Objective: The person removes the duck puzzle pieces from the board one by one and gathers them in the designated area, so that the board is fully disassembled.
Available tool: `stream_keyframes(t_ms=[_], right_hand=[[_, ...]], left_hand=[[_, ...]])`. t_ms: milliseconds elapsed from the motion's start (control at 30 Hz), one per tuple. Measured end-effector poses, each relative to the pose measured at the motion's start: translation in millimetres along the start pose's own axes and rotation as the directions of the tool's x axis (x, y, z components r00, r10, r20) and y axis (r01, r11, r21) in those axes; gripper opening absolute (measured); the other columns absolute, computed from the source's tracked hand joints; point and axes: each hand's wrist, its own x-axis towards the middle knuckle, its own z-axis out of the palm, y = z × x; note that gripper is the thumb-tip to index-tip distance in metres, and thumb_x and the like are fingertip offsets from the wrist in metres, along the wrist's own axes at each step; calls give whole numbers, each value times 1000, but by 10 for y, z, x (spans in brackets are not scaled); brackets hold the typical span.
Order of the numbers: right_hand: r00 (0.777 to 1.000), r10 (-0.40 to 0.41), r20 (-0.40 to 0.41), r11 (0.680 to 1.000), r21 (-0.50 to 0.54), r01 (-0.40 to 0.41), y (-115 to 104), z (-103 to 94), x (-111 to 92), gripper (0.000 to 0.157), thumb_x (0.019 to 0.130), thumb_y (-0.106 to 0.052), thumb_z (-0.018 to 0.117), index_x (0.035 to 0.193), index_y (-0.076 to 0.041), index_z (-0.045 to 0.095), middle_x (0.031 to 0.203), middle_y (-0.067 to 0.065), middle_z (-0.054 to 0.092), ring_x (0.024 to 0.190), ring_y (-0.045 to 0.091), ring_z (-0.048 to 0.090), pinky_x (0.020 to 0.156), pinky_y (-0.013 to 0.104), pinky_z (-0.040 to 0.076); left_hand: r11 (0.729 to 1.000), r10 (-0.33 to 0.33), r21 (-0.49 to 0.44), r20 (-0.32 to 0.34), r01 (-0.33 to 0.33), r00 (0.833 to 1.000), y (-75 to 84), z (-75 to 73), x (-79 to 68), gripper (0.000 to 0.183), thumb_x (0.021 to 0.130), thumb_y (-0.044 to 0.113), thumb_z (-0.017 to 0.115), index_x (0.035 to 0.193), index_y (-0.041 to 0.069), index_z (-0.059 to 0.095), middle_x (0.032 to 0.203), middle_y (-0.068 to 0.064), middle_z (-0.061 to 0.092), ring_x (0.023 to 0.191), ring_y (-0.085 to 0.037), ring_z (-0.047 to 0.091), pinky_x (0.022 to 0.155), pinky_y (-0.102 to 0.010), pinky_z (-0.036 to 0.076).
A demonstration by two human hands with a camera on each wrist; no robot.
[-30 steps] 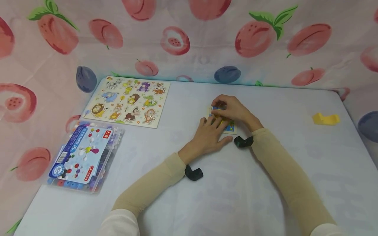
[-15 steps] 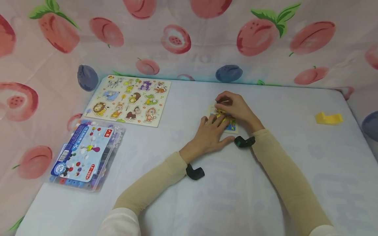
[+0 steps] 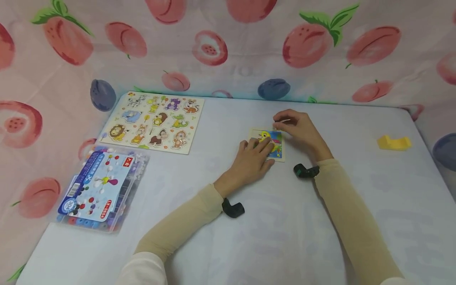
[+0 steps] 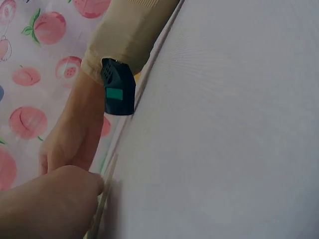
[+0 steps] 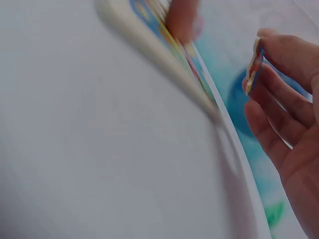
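Observation:
A small picture puzzle [image 3: 278, 147] with a yellow duck-like figure on blue lies mid-table in the head view. My left hand [image 3: 251, 161] rests on its lower left part, fingers spread and covering some of the picture. Just past the puzzle's upper right corner is my right hand [image 3: 303, 132]. In the right wrist view that hand [image 5: 294, 99] pinches a thin puzzle piece [image 5: 254, 69] between thumb and fingers, edge-on, with a pale side and a coloured side. The left wrist view shows the left hand [image 4: 55, 201] low at the puzzle's edge.
A larger animal puzzle board [image 3: 194, 136] lies at the back left. In front of it sits a clear plastic box [image 3: 119, 213] of coloured parts with a printed card. A yellow notched block [image 3: 393, 143] stands at the right. Fruit-print cloth [image 3: 242, 51] hangs behind the table.
My right hand has moved right, from over the puzzle's upper left to beyond its upper right corner, carrying the piece. More of the picture shows. The left hand stays on the puzzle, its thumb drawn in.

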Motion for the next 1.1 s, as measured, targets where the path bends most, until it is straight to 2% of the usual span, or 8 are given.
stream_keyframes(t_ms=[233,400,500,633,800,1100], right_hand=[[1000,26,17,994,-103,-24,114,-260,-116,29,86,-30,69,110,-13,67,113,3,65,97,3,59,85,15,44],[999,32,44,987,-156,-25,190,-389,-198,24,87,-26,68,107,-12,68,112,5,65,96,0,58,87,13,43],[998,49,38,984,-171,-42,218,-450,-238,23,87,-23,69,106,-11,69,110,6,66,96,1,58,89,16,43],[996,76,46,975,-215,-64,236,-499,-270,22,86,-23,70,106,-12,69,110,5,66,96,3,57,89,20,43],[995,77,63,969,-240,-60,257,-519,-291,23,85,-20,71,106,-12,67,109,3,65,96,7,55,86,18,40],[997,52,63,968,-248,-35,338,-539,-313,26,84,-20,72,108,-11,65,110,3,63,98,13,54,86,19,39]], left_hand=[[998,4,-55,-41,-6,999,-51,21,7,46,100,43,36,142,25,40,153,5,32,125,-20,35,97,-41,29],[996,18,-87,-33,-21,999,-72,17,10,49,99,44,39,143,24,39,153,4,31,136,-20,29,97,-43,29],[995,38,-88,-18,-40,999,-90,0,11,50,98,45,40,144,24,38,153,4,31,139,-19,27,98,-44,30],[994,55,-95,0,-55,998,-111,-22,10,49,99,45,41,144,25,38,154,4,31,139,-18,27,99,-43,30],[992,54,-114,3,-54,999,-124,-34,0,49,99,45,41,144,26,39,154,5,31,139,-17,28,100,-44,31],[991,55,-118,-39,-59,998,-132,-22,-12,49,98,45,42,143,25,40,153,4,34,138,-17,30,99,-44,32]])
